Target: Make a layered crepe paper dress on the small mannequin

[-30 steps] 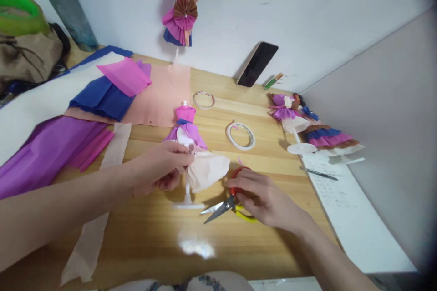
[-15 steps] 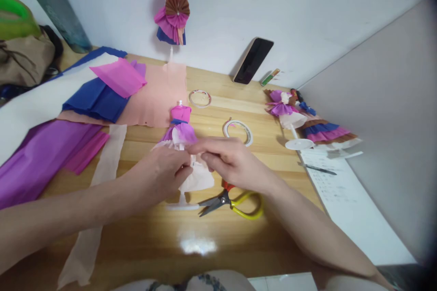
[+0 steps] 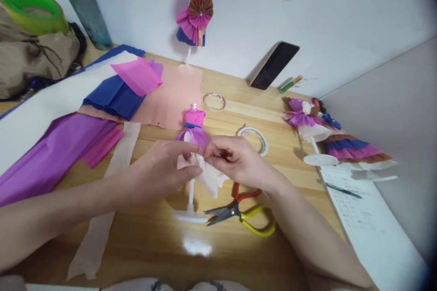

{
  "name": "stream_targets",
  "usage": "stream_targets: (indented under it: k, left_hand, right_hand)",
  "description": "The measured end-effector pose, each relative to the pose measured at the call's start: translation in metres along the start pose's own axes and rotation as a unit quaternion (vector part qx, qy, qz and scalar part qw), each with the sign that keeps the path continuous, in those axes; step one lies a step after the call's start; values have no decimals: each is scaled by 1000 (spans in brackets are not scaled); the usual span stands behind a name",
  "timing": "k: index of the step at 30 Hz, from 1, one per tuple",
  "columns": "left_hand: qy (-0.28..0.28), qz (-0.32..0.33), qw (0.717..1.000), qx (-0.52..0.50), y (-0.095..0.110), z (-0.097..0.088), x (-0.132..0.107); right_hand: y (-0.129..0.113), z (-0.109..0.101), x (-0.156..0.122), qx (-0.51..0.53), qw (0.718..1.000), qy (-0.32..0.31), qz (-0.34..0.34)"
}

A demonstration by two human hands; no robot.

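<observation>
A small dress form in paper clothes stands before me, with a pink bodice point(image 3: 194, 119), a blue waistband point(image 3: 192, 126) and a purple frill point(image 3: 198, 137). Below the frill hangs a white crepe paper strip point(image 3: 212, 181), gathered at its top. My right hand point(image 3: 241, 159) pinches this strip between thumb and fingertips. On the other side, my left hand point(image 3: 164, 163) has thumb and index finger apart around the gathered part. Under the hands show the form's white pole and base point(image 3: 191, 216). Scissors point(image 3: 234, 210) with red and yellow handles lie half open beside the base.
Crepe paper sheets point(image 3: 61, 154) and a long pale strip point(image 3: 105, 218) lie left. Tape rolls point(image 3: 262, 141) and a wire ring point(image 3: 214, 102) sit behind the hands. A phone point(image 3: 275, 64) leans on the wall. Decorated dress forms point(image 3: 302, 113) and a pen point(image 3: 343, 190) are at right.
My view has shifted, so things sit further right. My left thumb and index finger have spread apart. The white paper has swung right, uncovering more of the pole.
</observation>
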State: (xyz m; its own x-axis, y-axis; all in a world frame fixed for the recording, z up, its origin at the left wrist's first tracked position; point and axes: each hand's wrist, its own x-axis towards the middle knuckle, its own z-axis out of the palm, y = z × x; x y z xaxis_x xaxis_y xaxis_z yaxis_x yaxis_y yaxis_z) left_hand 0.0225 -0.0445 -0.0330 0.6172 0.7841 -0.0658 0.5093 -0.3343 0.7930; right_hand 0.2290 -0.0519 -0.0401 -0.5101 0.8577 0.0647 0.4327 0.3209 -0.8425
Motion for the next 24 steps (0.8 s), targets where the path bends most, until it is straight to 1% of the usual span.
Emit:
stream_targets:
  k: [1, 2, 4, 5, 6, 9, 10, 13, 16, 19, 21, 24]
  left_hand:
    - [-5, -14, 1000, -26, -3, -2, 0]
    - [2, -23, 999, -45, -7, -4, 1]
    - [34, -35, 997, -62, -14, -7, 4]
    - [34, -43, 996, -65, -18, -9, 6]
    - [17, -51, 996, -73, -20, -10, 8]
    - [-75, -75, 988, -110, -22, -12, 14]
    - [-96, -82, 984, -123, -21, -13, 15]
    - [-129, -105, 974, -156, -17, -13, 16]
    - [-146, -131, 965, -171, -15, -16, 15]
    - [-162, -127, 964, -170, -17, -20, 16]
    - [-184, -120, 958, -184, -18, -23, 17]
    - [-202, -132, 948, -206, -21, -26, 19]
  right_hand:
    - [1, 0, 0, 8, 1000, 3, 1]
    - [1, -1, 0, 16, 1000, 6, 3]
    - [2, -1, 0, 23, 1000, 7, 5]
    - [2, -1, -1, 20, 1000, 8, 6]
    - [2, 0, -1, 15, 1000, 10, 7]
    - [3, 1, -2, -7, 1000, 17, -2]
    - [3, 1, -2, -13, 1000, 18, -4]
    - [3, 2, -3, -16, 1000, 17, 4]
    - [3, 0, -3, -10, 1000, 15, 9]
    - [2, -1, -4, -4, 1000, 8, 8]
    - [2, -2, -4, -2, 1000, -1, 9]
    - [2, -3, -4, -8, 1000, -11, 7]
